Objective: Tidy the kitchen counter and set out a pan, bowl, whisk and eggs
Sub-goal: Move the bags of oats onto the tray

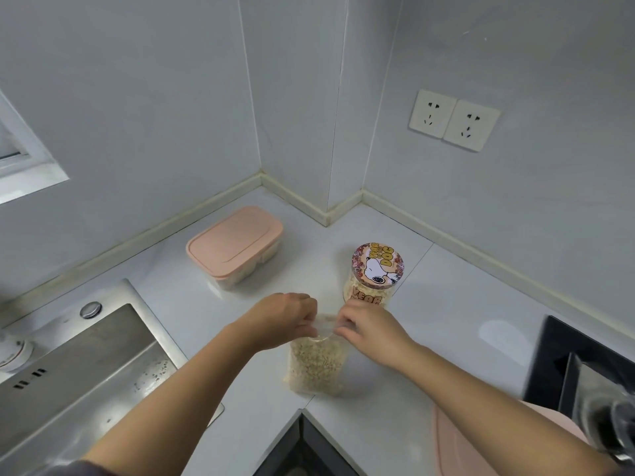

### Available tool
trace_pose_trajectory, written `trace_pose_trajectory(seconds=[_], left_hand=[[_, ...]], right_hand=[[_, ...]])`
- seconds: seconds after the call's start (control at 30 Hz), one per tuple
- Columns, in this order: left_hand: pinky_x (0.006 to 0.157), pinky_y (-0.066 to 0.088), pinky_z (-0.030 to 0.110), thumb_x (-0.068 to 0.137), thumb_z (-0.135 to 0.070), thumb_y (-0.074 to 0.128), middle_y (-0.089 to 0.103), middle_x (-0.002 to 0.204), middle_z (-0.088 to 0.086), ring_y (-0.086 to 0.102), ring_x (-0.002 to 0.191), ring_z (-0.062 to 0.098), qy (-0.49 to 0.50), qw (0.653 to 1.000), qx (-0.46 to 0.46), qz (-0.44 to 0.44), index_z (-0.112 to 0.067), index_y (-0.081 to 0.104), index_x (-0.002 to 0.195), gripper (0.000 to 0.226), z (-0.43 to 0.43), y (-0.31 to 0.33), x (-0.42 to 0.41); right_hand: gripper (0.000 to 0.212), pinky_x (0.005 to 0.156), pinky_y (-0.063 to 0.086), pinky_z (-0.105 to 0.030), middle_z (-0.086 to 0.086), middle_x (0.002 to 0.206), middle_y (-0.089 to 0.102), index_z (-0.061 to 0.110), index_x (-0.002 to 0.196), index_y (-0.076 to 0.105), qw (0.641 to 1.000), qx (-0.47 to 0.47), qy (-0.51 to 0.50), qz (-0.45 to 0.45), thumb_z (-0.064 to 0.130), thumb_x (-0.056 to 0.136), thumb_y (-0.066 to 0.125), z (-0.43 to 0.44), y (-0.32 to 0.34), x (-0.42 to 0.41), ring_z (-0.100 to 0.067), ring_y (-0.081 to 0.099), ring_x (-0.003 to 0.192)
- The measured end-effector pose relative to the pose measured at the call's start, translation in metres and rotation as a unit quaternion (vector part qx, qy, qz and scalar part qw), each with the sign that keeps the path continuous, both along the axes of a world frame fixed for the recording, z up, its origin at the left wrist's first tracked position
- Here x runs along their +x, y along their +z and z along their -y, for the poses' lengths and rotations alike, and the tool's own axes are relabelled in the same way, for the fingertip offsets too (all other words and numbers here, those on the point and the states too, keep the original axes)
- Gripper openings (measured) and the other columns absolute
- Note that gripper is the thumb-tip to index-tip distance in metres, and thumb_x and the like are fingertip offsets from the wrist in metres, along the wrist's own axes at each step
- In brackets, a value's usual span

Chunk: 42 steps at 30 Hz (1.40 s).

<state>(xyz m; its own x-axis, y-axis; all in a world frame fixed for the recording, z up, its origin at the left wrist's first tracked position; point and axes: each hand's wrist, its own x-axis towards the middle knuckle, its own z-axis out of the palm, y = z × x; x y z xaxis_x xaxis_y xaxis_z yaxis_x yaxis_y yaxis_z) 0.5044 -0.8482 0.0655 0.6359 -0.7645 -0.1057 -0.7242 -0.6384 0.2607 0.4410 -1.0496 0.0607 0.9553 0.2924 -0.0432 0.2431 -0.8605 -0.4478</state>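
A clear plastic bag of pale oats (318, 365) stands upright on the white counter (446, 304) near its inner front corner. My left hand (285, 317) pinches the bag's top edge from the left. My right hand (364, 326) pinches the same top edge from the right. Just behind the bag stands a round jar of oats with a cartoon-dog lid (376, 269). No pan, bowl, whisk or eggs show in this view.
A pink-lidded storage box (233, 243) sits toward the back wall. A steel sink (79, 372) lies at the left. A black hob (567, 365) is at the right, with a pink lid (460, 448) near the front edge. Two wall sockets (453, 120) are on the right wall.
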Motion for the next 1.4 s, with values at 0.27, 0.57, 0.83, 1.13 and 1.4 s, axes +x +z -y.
trace_pose_trajectory(seconds=[0.27,0.57,0.83,1.13,1.4], left_hand=[[0.061,0.032,0.030,0.100,-0.045,0.038,0.062,0.084,0.005,0.050,0.069,0.021,-0.045,0.994,0.090,0.046,-0.011,0.055,0.094,0.038,0.024,-0.002,-0.015],[0.052,0.025,0.026,0.099,-0.034,0.047,0.030,0.052,-0.004,0.034,0.053,0.020,0.119,0.993,-0.001,0.004,-0.011,0.038,0.066,0.041,-0.039,0.019,-0.057],[0.054,0.029,0.032,0.095,-0.034,0.052,0.036,0.051,-0.001,0.032,0.050,0.016,0.365,0.927,-0.073,-0.047,-0.016,0.033,0.054,0.049,-0.160,0.025,-0.095],[0.046,0.028,0.021,0.095,-0.033,0.054,0.042,0.053,-0.007,0.037,0.048,0.008,0.533,0.806,-0.224,-0.124,-0.017,0.041,0.056,0.044,-0.355,0.015,-0.136],[0.055,0.029,0.031,0.093,-0.030,0.055,0.043,0.058,-0.001,0.038,0.056,0.014,0.551,0.777,-0.261,-0.158,-0.015,0.042,0.060,0.038,-0.439,-0.006,-0.147]], right_hand=[[0.018,0.072,0.032,-0.027,0.003,0.104,0.058,0.015,0.100,0.060,0.999,-0.042,0.007,0.005,0.029,0.096,0.049,0.005,-0.005,-0.010,-0.017,0.055,0.097],[0.017,0.082,0.046,-0.023,0.013,0.101,0.057,0.022,0.110,0.060,0.994,0.101,0.022,-0.028,0.028,0.095,0.055,-0.004,0.003,-0.010,-0.001,0.055,0.091],[0.018,0.079,0.045,-0.019,0.005,0.102,0.063,0.017,0.109,0.063,0.989,0.124,0.065,-0.058,0.025,0.095,0.054,-0.115,0.017,0.005,-0.009,0.058,0.093],[0.031,0.083,0.051,-0.029,0.001,0.101,0.064,0.016,0.115,0.059,0.973,0.187,0.052,-0.128,0.021,0.086,0.067,-0.359,0.023,0.033,-0.016,0.061,0.094],[0.084,0.097,0.043,-0.034,0.001,0.129,0.047,0.023,0.146,0.027,0.946,0.274,0.001,-0.176,0.025,0.079,0.077,-0.507,0.019,0.073,-0.017,0.046,0.119]])
